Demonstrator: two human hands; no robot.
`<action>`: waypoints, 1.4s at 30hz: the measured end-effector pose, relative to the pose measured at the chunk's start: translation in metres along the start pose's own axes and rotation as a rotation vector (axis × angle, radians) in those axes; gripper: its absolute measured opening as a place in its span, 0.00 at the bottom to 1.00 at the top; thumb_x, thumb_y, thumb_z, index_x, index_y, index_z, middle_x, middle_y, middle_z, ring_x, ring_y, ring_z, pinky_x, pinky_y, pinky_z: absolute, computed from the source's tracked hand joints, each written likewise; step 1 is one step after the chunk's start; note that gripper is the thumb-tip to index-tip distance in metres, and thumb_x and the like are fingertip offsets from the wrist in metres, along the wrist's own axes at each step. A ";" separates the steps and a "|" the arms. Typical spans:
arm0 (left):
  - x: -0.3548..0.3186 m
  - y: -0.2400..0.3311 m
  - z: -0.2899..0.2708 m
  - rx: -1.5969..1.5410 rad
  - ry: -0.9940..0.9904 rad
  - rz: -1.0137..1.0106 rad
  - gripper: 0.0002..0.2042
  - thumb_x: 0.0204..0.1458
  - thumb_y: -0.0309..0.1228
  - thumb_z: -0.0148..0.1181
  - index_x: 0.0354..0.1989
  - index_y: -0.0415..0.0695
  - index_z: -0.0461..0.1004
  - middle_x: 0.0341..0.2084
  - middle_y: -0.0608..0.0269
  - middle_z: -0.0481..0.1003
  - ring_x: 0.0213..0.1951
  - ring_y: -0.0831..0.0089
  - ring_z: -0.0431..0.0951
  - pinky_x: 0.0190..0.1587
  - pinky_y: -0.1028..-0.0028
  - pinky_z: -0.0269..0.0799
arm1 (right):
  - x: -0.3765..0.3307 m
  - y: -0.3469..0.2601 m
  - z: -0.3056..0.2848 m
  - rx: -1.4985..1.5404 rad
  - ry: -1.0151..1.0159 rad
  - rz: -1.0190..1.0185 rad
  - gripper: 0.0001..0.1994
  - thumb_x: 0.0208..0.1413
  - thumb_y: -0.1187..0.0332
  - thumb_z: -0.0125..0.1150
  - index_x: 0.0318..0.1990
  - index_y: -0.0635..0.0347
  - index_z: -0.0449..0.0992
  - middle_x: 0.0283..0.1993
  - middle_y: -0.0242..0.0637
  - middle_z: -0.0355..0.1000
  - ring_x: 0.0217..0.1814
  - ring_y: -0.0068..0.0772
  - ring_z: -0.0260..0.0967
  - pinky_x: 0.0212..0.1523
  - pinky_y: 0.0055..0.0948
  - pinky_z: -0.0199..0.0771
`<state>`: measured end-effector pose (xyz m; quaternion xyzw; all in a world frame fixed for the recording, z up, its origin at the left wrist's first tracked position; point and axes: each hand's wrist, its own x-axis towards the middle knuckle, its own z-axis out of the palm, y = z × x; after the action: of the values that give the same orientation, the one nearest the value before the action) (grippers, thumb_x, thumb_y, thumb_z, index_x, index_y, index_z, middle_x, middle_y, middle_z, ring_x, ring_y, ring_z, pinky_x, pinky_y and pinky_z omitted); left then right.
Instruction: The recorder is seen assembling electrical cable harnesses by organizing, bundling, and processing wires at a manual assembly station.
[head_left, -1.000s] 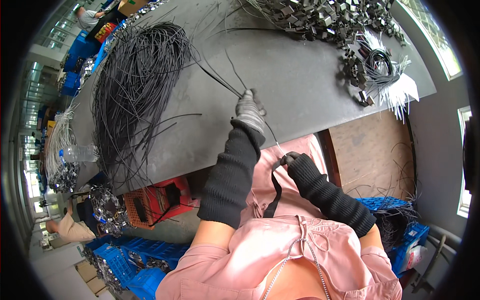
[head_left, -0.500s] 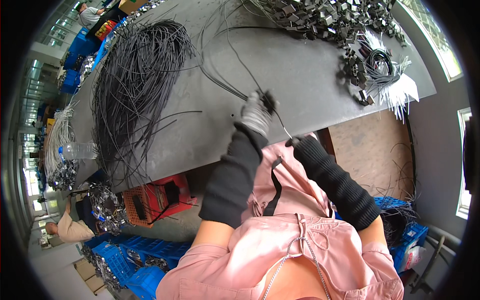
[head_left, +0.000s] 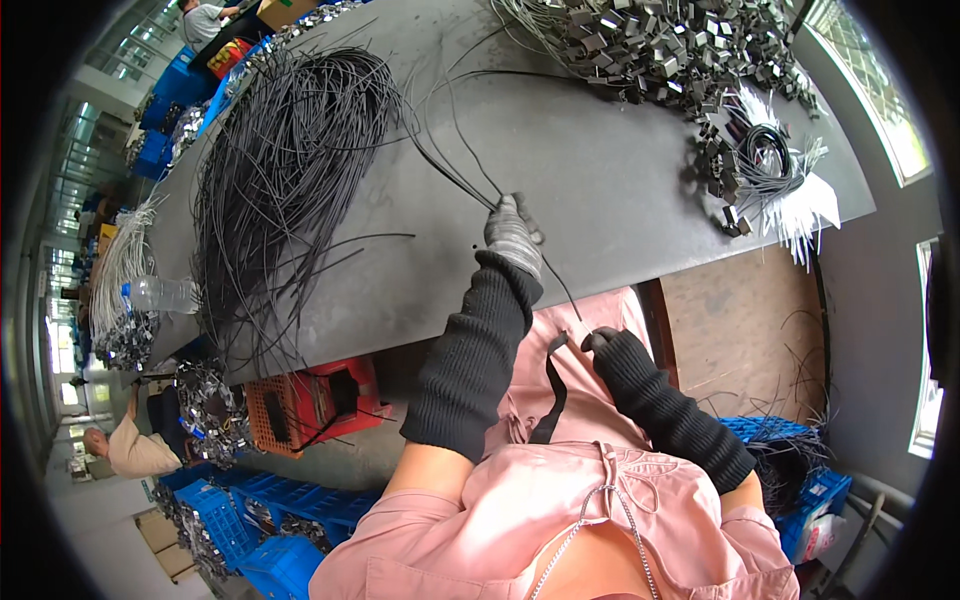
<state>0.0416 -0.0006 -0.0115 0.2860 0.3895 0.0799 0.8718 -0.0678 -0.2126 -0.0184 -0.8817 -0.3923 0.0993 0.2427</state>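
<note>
My left hand, in a grey glove, is closed around several thin black cables above the grey table near its front edge. From that grip the cables loop away over the tabletop. One cable continues out of the left hand, past the table edge, to my right hand. The right hand is dark-gloved and pinches this cable's pale end in front of my pink clothing. Black knitted sleeves cover both forearms. A large bundle of black cables lies on the table to the left of my left hand.
Small metal-coloured pieces with cables are heaped at the far right. A coiled black cable rests beside white strips. A clear bottle stands at the left. Below are a red stool and blue crates. Other people are at left.
My right hand has moved down, away from the table edge and toward my body, with the cable end. My left hand keeps its grip, its fingers now more upright. The view has shifted slightly.
</note>
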 end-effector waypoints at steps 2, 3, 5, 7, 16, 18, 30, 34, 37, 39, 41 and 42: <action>-0.003 -0.015 -0.008 0.020 -0.003 -0.042 0.09 0.57 0.40 0.45 0.31 0.50 0.66 0.14 0.75 0.56 0.12 0.81 0.53 0.14 0.79 0.50 | 0.015 -0.006 -0.002 0.038 0.045 -0.020 0.07 0.42 0.75 0.50 0.31 0.61 0.71 0.31 0.43 0.70 0.31 0.43 0.68 0.33 0.36 0.68; -0.005 -0.022 -0.013 -0.012 -0.037 -0.048 0.09 0.57 0.40 0.46 0.31 0.50 0.67 0.13 0.74 0.56 0.12 0.81 0.53 0.14 0.78 0.50 | 0.022 -0.007 -0.004 0.075 0.091 -0.032 0.09 0.39 0.77 0.49 0.31 0.61 0.70 0.30 0.43 0.69 0.32 0.42 0.68 0.34 0.36 0.68; -0.009 -0.037 -0.012 -0.025 -0.019 -0.106 0.09 0.56 0.39 0.47 0.30 0.50 0.67 0.13 0.74 0.56 0.12 0.80 0.53 0.13 0.78 0.50 | 0.033 0.005 0.005 0.012 0.109 -0.028 0.06 0.41 0.75 0.50 0.29 0.60 0.71 0.29 0.44 0.70 0.32 0.43 0.68 0.35 0.36 0.67; -0.031 -0.044 0.001 -0.026 -0.067 -0.189 0.09 0.56 0.39 0.47 0.30 0.49 0.66 0.13 0.74 0.56 0.12 0.80 0.53 0.13 0.78 0.50 | 0.043 0.024 0.014 -0.222 0.045 -0.033 0.04 0.39 0.71 0.53 0.23 0.59 0.72 0.25 0.42 0.69 0.33 0.41 0.69 0.37 0.34 0.66; -0.007 0.003 -0.002 -0.163 -0.187 -0.025 0.07 0.56 0.36 0.46 0.31 0.48 0.68 0.14 0.74 0.55 0.13 0.81 0.52 0.14 0.79 0.51 | 0.018 0.015 -0.015 0.482 -0.071 0.241 0.11 0.49 0.74 0.46 0.40 0.61 0.71 0.22 0.33 0.67 0.21 0.25 0.66 0.25 0.22 0.68; -0.006 0.015 0.007 -0.138 -0.150 -0.110 0.08 0.56 0.36 0.46 0.31 0.48 0.69 0.13 0.75 0.54 0.13 0.82 0.52 0.14 0.81 0.51 | 0.005 0.014 -0.007 0.168 -0.039 0.088 0.11 0.48 0.76 0.46 0.39 0.61 0.71 0.22 0.33 0.67 0.21 0.25 0.66 0.26 0.23 0.68; -0.020 0.007 0.011 0.033 -0.185 -0.106 0.08 0.57 0.41 0.44 0.31 0.55 0.67 0.12 0.78 0.53 0.10 0.82 0.48 0.16 0.79 0.49 | 0.026 0.008 -0.002 0.509 0.150 0.096 0.09 0.54 0.67 0.45 0.36 0.60 0.70 0.21 0.37 0.65 0.22 0.29 0.62 0.25 0.27 0.63; -0.022 0.002 0.011 0.096 -0.173 -0.070 0.08 0.56 0.41 0.46 0.32 0.53 0.67 0.13 0.77 0.54 0.10 0.82 0.49 0.17 0.79 0.51 | 0.024 0.010 0.016 0.239 0.022 0.051 0.07 0.52 0.74 0.42 0.33 0.62 0.68 0.33 0.45 0.66 0.39 0.45 0.63 0.42 0.36 0.63; -0.009 0.001 -0.001 0.065 -0.236 -0.015 0.09 0.56 0.40 0.47 0.34 0.51 0.69 0.14 0.76 0.59 0.13 0.81 0.55 0.19 0.79 0.55 | 0.020 -0.002 0.011 0.287 -0.028 0.067 0.08 0.46 0.76 0.45 0.35 0.61 0.68 0.34 0.46 0.64 0.38 0.46 0.62 0.41 0.37 0.62; -0.013 0.017 0.008 -0.124 -0.229 -0.065 0.10 0.55 0.37 0.48 0.37 0.46 0.71 0.17 0.74 0.66 0.18 0.79 0.62 0.20 0.79 0.58 | 0.013 -0.007 0.009 0.259 -0.009 0.033 0.10 0.44 0.78 0.46 0.36 0.61 0.67 0.35 0.46 0.64 0.38 0.47 0.62 0.41 0.37 0.62; -0.003 0.028 0.012 -0.109 -0.220 -0.059 0.09 0.55 0.37 0.48 0.37 0.46 0.70 0.16 0.74 0.64 0.18 0.80 0.60 0.19 0.80 0.58 | 0.004 -0.009 0.009 0.209 -0.018 0.031 0.13 0.39 0.80 0.49 0.37 0.60 0.66 0.36 0.46 0.64 0.40 0.47 0.61 0.42 0.37 0.61; 0.000 0.029 0.015 -0.093 -0.213 -0.054 0.09 0.56 0.37 0.48 0.37 0.46 0.70 0.16 0.75 0.63 0.17 0.81 0.59 0.19 0.80 0.57 | 0.003 -0.009 0.008 0.207 -0.016 0.036 0.13 0.39 0.80 0.49 0.37 0.60 0.66 0.36 0.46 0.64 0.40 0.47 0.61 0.42 0.37 0.61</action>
<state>0.0547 0.0167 0.0134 0.2412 0.2984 0.0435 0.9225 -0.0741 -0.2022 -0.0204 -0.8580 -0.3659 0.1506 0.3276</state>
